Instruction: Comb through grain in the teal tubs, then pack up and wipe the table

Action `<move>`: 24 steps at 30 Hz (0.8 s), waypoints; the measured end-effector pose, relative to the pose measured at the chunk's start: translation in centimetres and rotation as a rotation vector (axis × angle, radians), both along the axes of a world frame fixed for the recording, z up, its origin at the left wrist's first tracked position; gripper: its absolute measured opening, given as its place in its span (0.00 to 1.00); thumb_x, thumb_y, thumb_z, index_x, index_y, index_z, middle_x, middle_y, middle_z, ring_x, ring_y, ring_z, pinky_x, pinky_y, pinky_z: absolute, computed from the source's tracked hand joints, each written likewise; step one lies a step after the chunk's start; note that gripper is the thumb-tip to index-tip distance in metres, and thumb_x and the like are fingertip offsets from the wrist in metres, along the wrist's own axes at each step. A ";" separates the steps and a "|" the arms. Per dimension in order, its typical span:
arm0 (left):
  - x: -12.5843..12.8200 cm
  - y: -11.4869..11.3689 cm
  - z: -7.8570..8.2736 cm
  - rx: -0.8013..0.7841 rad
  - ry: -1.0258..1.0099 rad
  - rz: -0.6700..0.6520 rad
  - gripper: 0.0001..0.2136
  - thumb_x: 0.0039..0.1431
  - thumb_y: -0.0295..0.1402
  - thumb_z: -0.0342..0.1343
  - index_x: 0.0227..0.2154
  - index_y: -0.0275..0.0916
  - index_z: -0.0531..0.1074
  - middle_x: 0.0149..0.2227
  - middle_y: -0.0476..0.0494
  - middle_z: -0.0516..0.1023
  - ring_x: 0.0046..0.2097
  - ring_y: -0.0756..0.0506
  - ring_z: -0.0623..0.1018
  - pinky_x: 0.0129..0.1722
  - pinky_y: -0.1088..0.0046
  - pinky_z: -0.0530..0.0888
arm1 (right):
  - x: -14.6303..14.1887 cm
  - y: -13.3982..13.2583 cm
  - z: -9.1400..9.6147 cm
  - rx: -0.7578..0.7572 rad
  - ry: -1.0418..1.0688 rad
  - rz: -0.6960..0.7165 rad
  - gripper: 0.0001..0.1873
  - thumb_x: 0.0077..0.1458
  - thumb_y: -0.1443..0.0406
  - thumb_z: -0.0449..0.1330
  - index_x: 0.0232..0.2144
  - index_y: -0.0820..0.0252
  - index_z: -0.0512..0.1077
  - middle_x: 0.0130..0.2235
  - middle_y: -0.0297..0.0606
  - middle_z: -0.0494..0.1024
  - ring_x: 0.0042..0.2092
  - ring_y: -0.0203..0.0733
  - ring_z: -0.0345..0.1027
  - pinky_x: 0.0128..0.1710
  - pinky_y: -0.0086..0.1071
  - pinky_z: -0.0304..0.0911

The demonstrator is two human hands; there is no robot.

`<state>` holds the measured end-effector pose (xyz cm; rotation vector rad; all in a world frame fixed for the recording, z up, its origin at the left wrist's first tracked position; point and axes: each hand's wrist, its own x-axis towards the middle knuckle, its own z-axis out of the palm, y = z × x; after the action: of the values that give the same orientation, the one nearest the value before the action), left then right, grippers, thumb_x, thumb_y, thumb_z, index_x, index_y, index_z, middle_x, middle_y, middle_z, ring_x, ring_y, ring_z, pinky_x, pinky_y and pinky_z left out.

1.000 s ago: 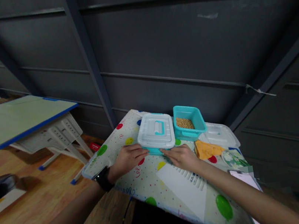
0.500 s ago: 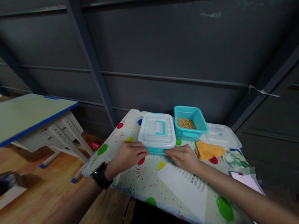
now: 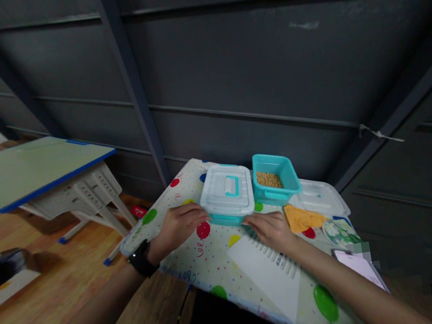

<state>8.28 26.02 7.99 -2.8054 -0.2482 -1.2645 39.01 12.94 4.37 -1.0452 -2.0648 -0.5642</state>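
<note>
A turquoise plastic box (image 3: 228,218) with a translucent white lid (image 3: 221,194) on it stands on the table. My left hand (image 3: 180,225) is beside its front left corner, fingers stretched out and fingertips at the box's edge. At the front right corner is my right hand (image 3: 271,229), its fingers extended and the tips close to the box wall. Whether either hand presses on the box I cannot tell. Just to the right, a lidless turquoise box (image 3: 278,195) holds tan beans or grains (image 3: 268,179).
A loose translucent lid (image 3: 321,197), an orange cloth (image 3: 303,217) and a round green-and-white item (image 3: 337,229) lie at right. A white sheet with a row of small white pieces (image 3: 266,279) is in front; a phone-like device (image 3: 359,265) lies near the right edge. A dark wall rises behind.
Both hands have drawn slightly apart at the front of the lidded box, the left one leftward and the right one a little rightward. The boxes stay where they were.
</note>
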 end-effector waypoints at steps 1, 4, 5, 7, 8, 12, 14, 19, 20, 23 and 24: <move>-0.1 0.0 0.1 0.022 0.001 0.016 0.16 0.79 0.32 0.55 0.38 0.39 0.87 0.39 0.44 0.91 0.38 0.47 0.89 0.39 0.74 0.85 | 0.1 0.0 0.3 0.007 0.005 0.002 0.13 0.72 0.72 0.59 0.46 0.57 0.83 0.39 0.38 0.91 0.34 0.39 0.86 0.34 0.28 0.75; -0.1 -0.4 0.6 0.069 -0.009 0.065 0.17 0.79 0.32 0.53 0.38 0.39 0.87 0.39 0.44 0.90 0.37 0.48 0.89 0.37 0.74 0.86 | 0.4 -0.1 1.1 0.012 0.012 -0.005 0.13 0.72 0.72 0.59 0.47 0.57 0.83 0.39 0.37 0.91 0.34 0.38 0.86 0.33 0.28 0.74; 0.0 -0.5 0.8 0.078 -0.020 0.069 0.18 0.79 0.33 0.53 0.38 0.39 0.87 0.38 0.44 0.90 0.37 0.48 0.89 0.37 0.74 0.86 | 0.5 -0.1 1.5 0.014 0.004 -0.014 0.13 0.71 0.73 0.59 0.47 0.57 0.83 0.38 0.36 0.91 0.32 0.38 0.85 0.32 0.28 0.74; 0.3 -1.0 1.1 0.105 -0.027 0.067 0.18 0.80 0.33 0.52 0.38 0.39 0.87 0.38 0.44 0.90 0.36 0.48 0.89 0.36 0.74 0.86 | 0.5 -0.1 2.1 0.023 -0.029 -0.032 0.14 0.70 0.74 0.59 0.47 0.57 0.84 0.37 0.36 0.91 0.30 0.37 0.84 0.30 0.28 0.72; 0.5 -1.1 1.2 0.117 -0.027 0.067 0.18 0.80 0.33 0.52 0.37 0.38 0.86 0.38 0.44 0.89 0.35 0.48 0.88 0.35 0.75 0.85 | 0.6 -0.1 2.5 0.030 -0.047 -0.043 0.14 0.69 0.75 0.60 0.47 0.57 0.84 0.37 0.36 0.91 0.30 0.37 0.84 0.30 0.29 0.71; 1.5 -1.5 1.3 0.128 -0.021 0.085 0.18 0.80 0.33 0.52 0.37 0.38 0.84 0.36 0.45 0.88 0.31 0.49 0.86 0.29 0.76 0.81 | 0.6 0.3 3.6 0.075 -0.049 -0.075 0.13 0.71 0.73 0.60 0.47 0.58 0.84 0.37 0.38 0.90 0.31 0.38 0.83 0.30 0.29 0.70; 2.2 -1.4 1.3 0.108 -0.023 0.122 0.16 0.80 0.33 0.53 0.38 0.39 0.84 0.35 0.47 0.86 0.30 0.50 0.84 0.27 0.77 0.77 | 0.6 0.6 4.1 0.100 -0.018 -0.091 0.12 0.72 0.72 0.60 0.47 0.58 0.84 0.36 0.37 0.90 0.30 0.38 0.83 0.30 0.30 0.71; 3.6 -1.1 1.5 0.162 0.003 0.281 0.17 0.78 0.30 0.53 0.33 0.40 0.82 0.27 0.50 0.78 0.25 0.49 0.78 0.24 0.72 0.70 | 0.1 1.2 5.0 0.115 0.013 -0.105 0.10 0.72 0.71 0.63 0.47 0.58 0.85 0.36 0.38 0.90 0.30 0.40 0.83 0.32 0.31 0.72; 3.7 -1.1 1.6 0.185 0.021 0.290 0.17 0.78 0.28 0.53 0.33 0.40 0.82 0.26 0.50 0.77 0.25 0.49 0.77 0.24 0.71 0.68 | 0.1 1.2 5.0 0.115 0.014 -0.103 0.10 0.72 0.71 0.63 0.46 0.58 0.85 0.36 0.38 0.90 0.30 0.40 0.83 0.33 0.30 0.72; 3.7 -1.1 1.8 0.195 0.021 0.267 0.17 0.78 0.27 0.53 0.34 0.41 0.84 0.26 0.50 0.78 0.26 0.47 0.78 0.25 0.69 0.69 | 0.2 1.1 5.0 0.108 0.010 -0.094 0.10 0.72 0.72 0.63 0.45 0.60 0.84 0.37 0.39 0.90 0.31 0.40 0.83 0.33 0.30 0.73; 3.7 -1.1 1.8 0.182 -0.008 0.261 0.17 0.78 0.29 0.54 0.34 0.41 0.85 0.27 0.49 0.79 0.27 0.47 0.79 0.26 0.68 0.71 | 0.3 1.1 4.9 0.099 0.006 -0.099 0.10 0.71 0.72 0.63 0.45 0.60 0.85 0.37 0.39 0.90 0.31 0.40 0.83 0.33 0.30 0.73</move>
<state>11.98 24.93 9.76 -2.5179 -0.4584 -1.1747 39.29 14.02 9.28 -1.0934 -1.9672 -0.7053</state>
